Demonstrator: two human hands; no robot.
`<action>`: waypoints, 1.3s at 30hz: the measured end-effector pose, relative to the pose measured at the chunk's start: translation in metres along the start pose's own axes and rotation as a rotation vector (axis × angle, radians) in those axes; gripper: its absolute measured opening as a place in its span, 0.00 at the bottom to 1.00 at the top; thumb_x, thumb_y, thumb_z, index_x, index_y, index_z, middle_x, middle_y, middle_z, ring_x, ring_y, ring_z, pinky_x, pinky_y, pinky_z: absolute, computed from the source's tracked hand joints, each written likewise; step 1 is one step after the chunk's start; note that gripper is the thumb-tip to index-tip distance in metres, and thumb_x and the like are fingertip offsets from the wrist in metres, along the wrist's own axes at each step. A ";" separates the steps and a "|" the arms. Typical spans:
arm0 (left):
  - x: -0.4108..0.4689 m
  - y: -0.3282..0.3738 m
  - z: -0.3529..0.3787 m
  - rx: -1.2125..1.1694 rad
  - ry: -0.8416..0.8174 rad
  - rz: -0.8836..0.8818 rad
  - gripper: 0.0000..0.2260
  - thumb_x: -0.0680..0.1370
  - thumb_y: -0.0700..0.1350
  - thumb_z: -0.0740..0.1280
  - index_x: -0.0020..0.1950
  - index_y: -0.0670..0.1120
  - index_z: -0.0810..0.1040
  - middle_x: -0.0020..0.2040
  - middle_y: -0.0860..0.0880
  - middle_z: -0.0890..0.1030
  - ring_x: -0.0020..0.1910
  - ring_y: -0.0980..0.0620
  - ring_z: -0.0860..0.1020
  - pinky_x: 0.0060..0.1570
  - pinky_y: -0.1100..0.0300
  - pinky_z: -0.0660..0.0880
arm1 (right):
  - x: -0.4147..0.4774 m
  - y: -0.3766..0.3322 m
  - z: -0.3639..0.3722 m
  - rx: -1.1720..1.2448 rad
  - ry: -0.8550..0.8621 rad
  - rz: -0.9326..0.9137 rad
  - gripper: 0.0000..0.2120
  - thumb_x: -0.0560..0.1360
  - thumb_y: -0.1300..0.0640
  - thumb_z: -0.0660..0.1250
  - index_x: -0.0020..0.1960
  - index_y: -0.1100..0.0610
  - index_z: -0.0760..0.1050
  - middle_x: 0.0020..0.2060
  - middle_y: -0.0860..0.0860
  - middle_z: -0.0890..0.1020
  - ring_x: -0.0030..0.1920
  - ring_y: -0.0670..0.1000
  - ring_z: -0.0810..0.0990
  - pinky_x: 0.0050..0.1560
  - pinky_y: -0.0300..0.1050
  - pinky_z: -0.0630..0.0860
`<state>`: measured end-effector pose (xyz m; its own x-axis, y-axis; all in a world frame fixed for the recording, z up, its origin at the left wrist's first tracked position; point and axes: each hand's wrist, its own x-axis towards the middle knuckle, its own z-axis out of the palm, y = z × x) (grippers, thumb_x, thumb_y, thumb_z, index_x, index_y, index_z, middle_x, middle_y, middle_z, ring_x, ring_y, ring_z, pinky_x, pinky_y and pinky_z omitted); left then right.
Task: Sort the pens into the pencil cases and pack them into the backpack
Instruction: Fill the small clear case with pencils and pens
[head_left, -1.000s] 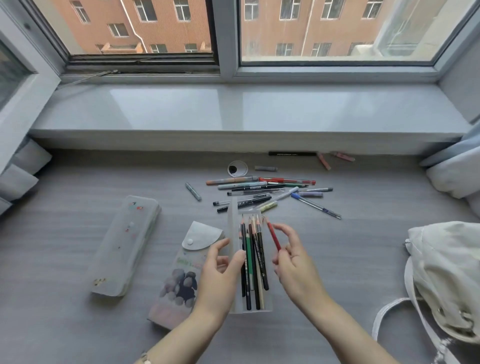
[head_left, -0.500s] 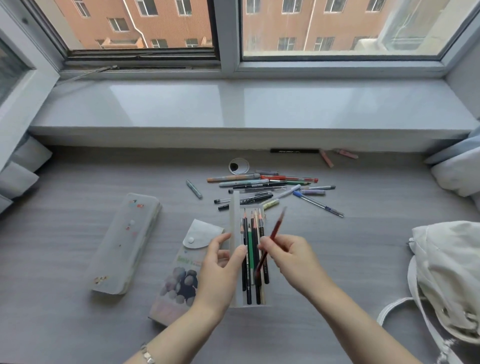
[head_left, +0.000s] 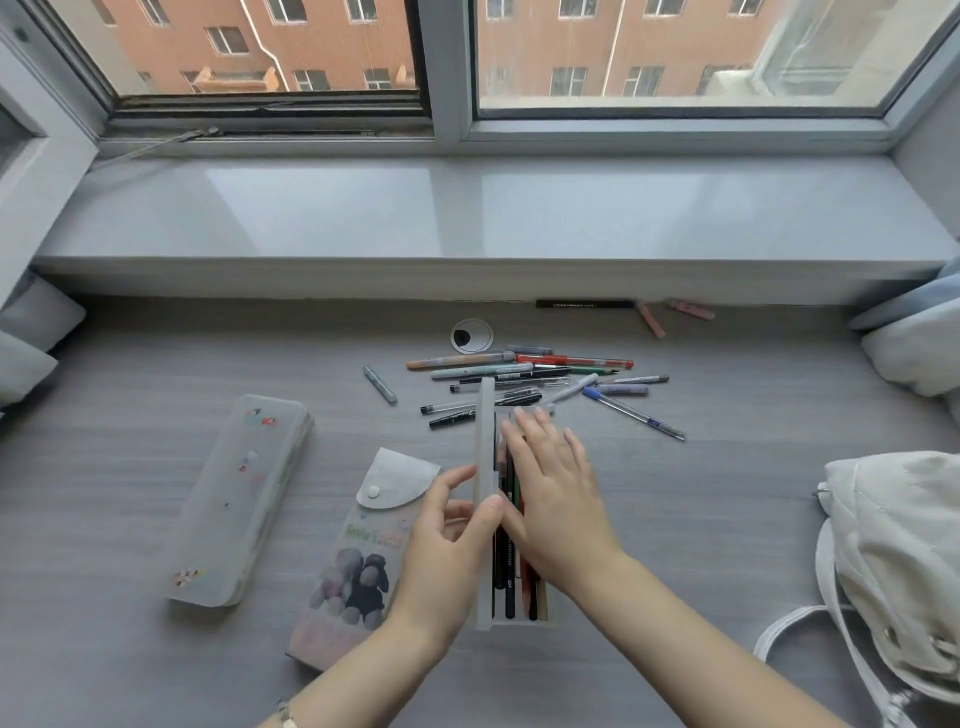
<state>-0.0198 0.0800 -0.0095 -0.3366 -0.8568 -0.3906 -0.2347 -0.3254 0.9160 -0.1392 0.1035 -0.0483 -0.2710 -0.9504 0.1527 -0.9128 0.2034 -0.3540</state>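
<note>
Grey desk (head_left: 727, 519): open clear case (head_left: 485, 441) holds pencils (head_left: 511, 587); frosted case (head_left: 241, 499) lies closed.

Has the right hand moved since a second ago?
Yes. The right hand went left: from beside the open case to flat on the pencils inside it, by the raised lid.

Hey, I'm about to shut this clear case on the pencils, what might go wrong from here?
1. The right hand lies flat on the pencils while the left hand holds the lid upright. Swinging it shut now would likely catch the fingers.
2. The pencils look layered, so the lid may not close fully.
3. The far end of the clear case sits by the loose pens, so a shove might scatter them.
</note>
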 end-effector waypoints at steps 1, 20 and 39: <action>-0.001 0.002 0.001 0.014 -0.015 0.008 0.12 0.76 0.41 0.66 0.49 0.60 0.72 0.46 0.46 0.76 0.43 0.58 0.76 0.38 0.79 0.70 | 0.001 0.001 0.001 -0.037 -0.021 0.002 0.27 0.69 0.47 0.54 0.64 0.57 0.69 0.65 0.55 0.75 0.68 0.55 0.69 0.65 0.52 0.57; 0.042 0.024 0.020 0.088 0.014 -0.051 0.12 0.76 0.49 0.66 0.59 0.56 0.71 0.45 0.46 0.77 0.43 0.56 0.75 0.41 0.67 0.68 | 0.089 0.141 -0.018 0.060 -0.034 0.377 0.15 0.70 0.72 0.59 0.53 0.65 0.77 0.51 0.62 0.79 0.55 0.63 0.74 0.55 0.54 0.70; 0.070 0.027 0.010 0.072 0.073 -0.044 0.11 0.76 0.47 0.66 0.57 0.55 0.73 0.46 0.45 0.80 0.44 0.52 0.78 0.42 0.64 0.71 | 0.134 0.147 -0.005 -0.215 -0.468 0.172 0.06 0.76 0.63 0.59 0.51 0.62 0.70 0.54 0.60 0.70 0.47 0.63 0.77 0.39 0.50 0.68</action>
<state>-0.0594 0.0149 -0.0129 -0.2578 -0.8699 -0.4205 -0.3133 -0.3364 0.8881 -0.3116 0.0072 -0.0756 -0.3021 -0.8922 -0.3357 -0.9224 0.3625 -0.1333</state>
